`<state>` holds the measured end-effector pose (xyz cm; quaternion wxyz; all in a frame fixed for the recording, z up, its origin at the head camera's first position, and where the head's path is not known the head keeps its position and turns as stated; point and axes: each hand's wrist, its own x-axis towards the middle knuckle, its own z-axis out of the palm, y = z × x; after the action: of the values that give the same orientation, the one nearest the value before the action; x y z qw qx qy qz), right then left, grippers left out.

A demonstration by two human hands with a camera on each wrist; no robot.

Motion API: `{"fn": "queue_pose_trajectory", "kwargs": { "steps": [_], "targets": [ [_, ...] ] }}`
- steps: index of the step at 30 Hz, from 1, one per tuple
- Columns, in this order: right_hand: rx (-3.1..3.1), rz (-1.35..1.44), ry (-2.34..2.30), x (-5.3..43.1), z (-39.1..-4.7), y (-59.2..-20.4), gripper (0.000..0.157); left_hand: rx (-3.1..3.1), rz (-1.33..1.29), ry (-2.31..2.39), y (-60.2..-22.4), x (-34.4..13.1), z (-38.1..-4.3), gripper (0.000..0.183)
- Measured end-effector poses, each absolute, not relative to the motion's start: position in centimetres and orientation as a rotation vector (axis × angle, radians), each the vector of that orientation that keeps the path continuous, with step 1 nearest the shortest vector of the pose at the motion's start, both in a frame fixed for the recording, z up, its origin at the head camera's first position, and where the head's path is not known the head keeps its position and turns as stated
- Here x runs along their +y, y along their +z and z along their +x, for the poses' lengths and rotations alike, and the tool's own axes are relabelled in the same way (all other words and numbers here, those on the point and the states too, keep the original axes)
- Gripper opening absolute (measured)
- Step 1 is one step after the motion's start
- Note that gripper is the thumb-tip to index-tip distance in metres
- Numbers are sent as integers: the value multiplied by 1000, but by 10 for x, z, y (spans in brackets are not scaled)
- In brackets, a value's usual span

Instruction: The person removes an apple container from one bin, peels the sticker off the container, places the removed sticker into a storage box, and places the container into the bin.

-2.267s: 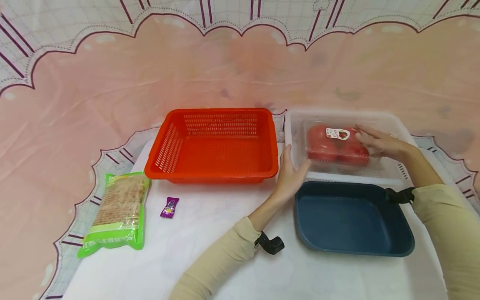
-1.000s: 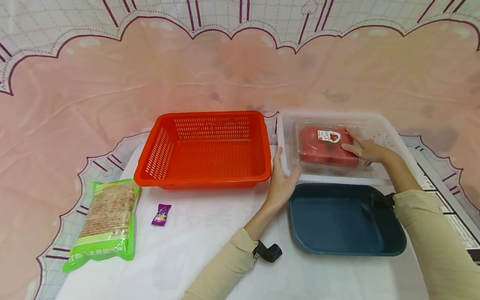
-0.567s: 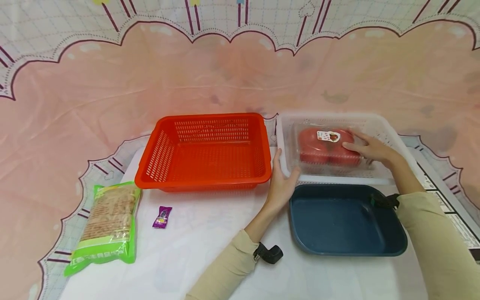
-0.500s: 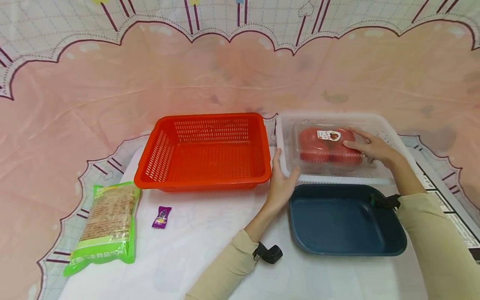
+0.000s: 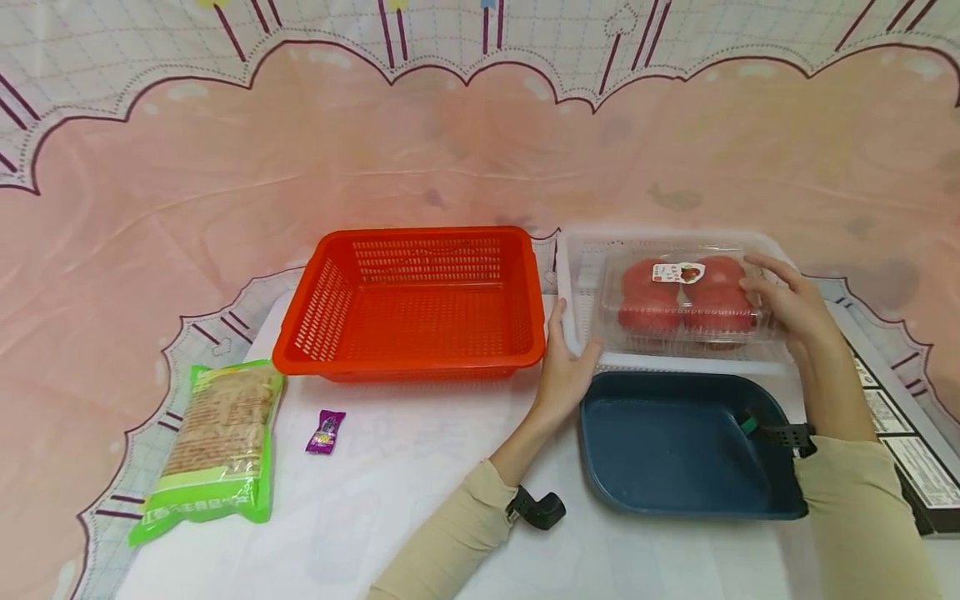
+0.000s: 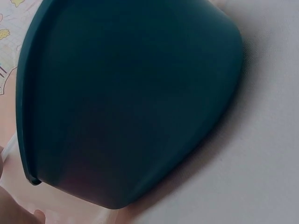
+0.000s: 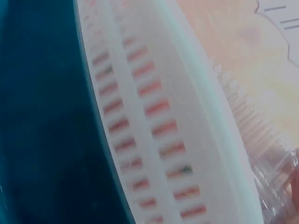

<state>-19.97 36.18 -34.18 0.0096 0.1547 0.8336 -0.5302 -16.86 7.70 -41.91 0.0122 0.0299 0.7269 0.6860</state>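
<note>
Clear pack (image 5: 681,297): within the white basket's (image 5: 675,362) outline; I cannot tell if it is lifted.
Right hand (image 5: 801,310): thumb and fingers pinching the pack's right end.
Left hand (image 5: 564,372): fingers extended against the basket's corner.
Handling: I judge it fairly heavy, slick, thin-walled, crushable.
Hold: I favour both short ends.

left hand (image 5: 564,373) with thumb spread, right hand (image 5: 795,310) with fingers bent, forearms stretched forward
</note>
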Motion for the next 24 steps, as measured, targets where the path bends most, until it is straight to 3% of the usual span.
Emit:
{"fn": "queue_pose_trajectory", "kwargs": {
  "steps": [7,16,24],
  "targets": [
    [2650,546,-1854,341,-183,-334,52,2252,102,2152,-421,78,-169,73],
    [2795,634,-1785,326,-164,-330,52,2265,67,2118,-418,78,-167,72],
    [2849,621,-1956,315,-165,-327,46,2279,59,2110,-417,78,-167,73]
  ]
}}
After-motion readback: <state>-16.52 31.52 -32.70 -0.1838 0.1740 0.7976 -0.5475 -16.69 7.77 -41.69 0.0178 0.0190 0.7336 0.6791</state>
